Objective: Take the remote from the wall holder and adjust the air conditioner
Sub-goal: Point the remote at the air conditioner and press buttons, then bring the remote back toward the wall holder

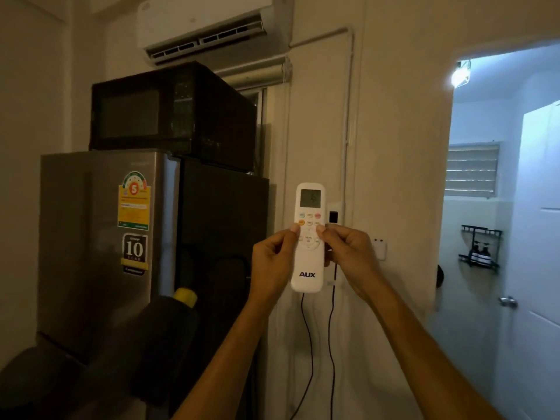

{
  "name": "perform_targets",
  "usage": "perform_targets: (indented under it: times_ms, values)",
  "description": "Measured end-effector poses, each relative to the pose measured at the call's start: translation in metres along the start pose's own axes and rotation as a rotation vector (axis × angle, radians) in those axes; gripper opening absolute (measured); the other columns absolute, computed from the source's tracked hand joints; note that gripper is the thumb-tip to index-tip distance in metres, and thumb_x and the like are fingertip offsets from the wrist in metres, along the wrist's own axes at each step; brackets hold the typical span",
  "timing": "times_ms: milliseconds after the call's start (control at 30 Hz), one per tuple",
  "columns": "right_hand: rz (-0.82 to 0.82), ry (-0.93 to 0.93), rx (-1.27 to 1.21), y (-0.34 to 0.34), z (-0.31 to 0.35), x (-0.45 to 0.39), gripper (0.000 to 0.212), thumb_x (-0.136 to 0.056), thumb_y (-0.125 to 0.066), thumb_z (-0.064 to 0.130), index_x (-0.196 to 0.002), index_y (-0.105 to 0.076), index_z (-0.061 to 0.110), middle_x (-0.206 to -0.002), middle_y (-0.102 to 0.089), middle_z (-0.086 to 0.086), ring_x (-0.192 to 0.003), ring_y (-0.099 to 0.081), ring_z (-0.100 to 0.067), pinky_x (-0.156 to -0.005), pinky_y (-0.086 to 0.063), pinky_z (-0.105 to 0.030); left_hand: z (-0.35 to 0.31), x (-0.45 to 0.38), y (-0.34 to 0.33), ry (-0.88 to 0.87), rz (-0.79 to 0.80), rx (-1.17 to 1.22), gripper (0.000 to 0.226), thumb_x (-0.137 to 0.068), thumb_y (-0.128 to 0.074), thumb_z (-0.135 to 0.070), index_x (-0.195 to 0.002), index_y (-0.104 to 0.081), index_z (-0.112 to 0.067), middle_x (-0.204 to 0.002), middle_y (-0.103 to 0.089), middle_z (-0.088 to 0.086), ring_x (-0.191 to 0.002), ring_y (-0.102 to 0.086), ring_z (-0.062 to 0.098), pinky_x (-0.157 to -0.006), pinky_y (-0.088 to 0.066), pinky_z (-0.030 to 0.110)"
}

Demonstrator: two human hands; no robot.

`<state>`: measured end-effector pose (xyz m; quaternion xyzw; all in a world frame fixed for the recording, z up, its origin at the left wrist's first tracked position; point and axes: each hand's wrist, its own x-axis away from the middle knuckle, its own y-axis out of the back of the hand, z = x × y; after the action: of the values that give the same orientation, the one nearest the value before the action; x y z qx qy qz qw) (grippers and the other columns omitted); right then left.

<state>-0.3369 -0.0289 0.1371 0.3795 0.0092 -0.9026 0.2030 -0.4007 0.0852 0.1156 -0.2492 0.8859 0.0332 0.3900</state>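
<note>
A white remote marked AUX stands upright in front of the wall, held from both sides. My left hand grips its left edge, thumb on the buttons. My right hand grips the right edge, thumb also on the buttons. Its small screen shows a faint digit. The white air conditioner hangs high on the wall, up and to the left, with its louvre open. Behind my hands, the wall holder cannot be made out.
A black microwave sits on a steel fridge at left. Two black cables hang down the wall below the remote. A white socket is beside my right hand. At right, an open doorway leads to a lit bathroom.
</note>
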Motion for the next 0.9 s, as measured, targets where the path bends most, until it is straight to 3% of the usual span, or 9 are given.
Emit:
perform_targets:
  times_ms: [200,367,600,733,900]
  values:
    - [0.007,-0.014,0.067,0.072,-0.044,-0.027,0.012,-0.087,-0.053,0.028,-0.093,-0.062,0.035,-0.088,-0.069,0.014,-0.072,-0.070,-0.009,-0.056,-0.054,-0.018,0.055,-0.025,-0.072,-0.010,0.040,-0.061,0.020,-0.091,-0.046,-0.028,-0.100,-0.063,-0.021,-0.089,-0.070,-0.009,-0.078,-0.072,0.008,-0.055,-0.055,0.015]
    - [0.014,-0.070,0.115,0.122,-0.086,-0.051,0.026,-0.087,-0.054,0.025,-0.110,-0.064,0.016,-0.091,-0.072,-0.002,-0.063,-0.063,-0.010,-0.052,-0.050,-0.017,0.096,-0.043,-0.120,0.004,0.099,-0.088,0.026,-0.092,-0.044,-0.028,-0.109,-0.061,-0.020,-0.090,-0.068,-0.013,-0.077,-0.070,0.000,-0.051,-0.052,0.012]
    - [0.017,-0.153,0.140,0.174,-0.148,-0.076,0.023,-0.088,-0.054,0.017,-0.107,-0.064,0.009,-0.091,-0.070,-0.006,-0.066,-0.061,-0.012,-0.049,-0.049,-0.016,0.158,-0.066,-0.174,0.113,0.162,-0.075,0.030,-0.093,-0.045,-0.026,-0.114,-0.061,-0.013,-0.089,-0.068,-0.003,-0.068,-0.068,-0.003,-0.045,-0.048,0.011]
    - [0.032,-0.196,0.185,0.196,-0.180,-0.097,0.022,-0.088,-0.052,0.016,-0.107,-0.062,0.007,-0.085,-0.066,0.003,-0.057,-0.063,0.002,-0.047,-0.049,-0.012,0.198,-0.084,-0.201,0.171,0.157,-0.080,0.029,-0.092,-0.046,-0.029,-0.106,-0.064,-0.011,-0.089,-0.069,0.004,-0.063,-0.067,-0.002,-0.043,-0.047,0.010]
    - [-0.018,-0.205,0.282,0.222,-0.227,-0.135,0.025,-0.088,-0.054,0.019,-0.109,-0.061,0.008,-0.088,-0.069,0.000,-0.061,-0.063,-0.009,-0.052,-0.052,-0.019,0.251,-0.117,-0.232,0.192,0.107,-0.066,0.025,-0.093,-0.044,-0.031,-0.090,-0.066,-0.018,-0.076,-0.068,-0.002,-0.055,-0.064,-0.001,-0.040,-0.044,0.011]
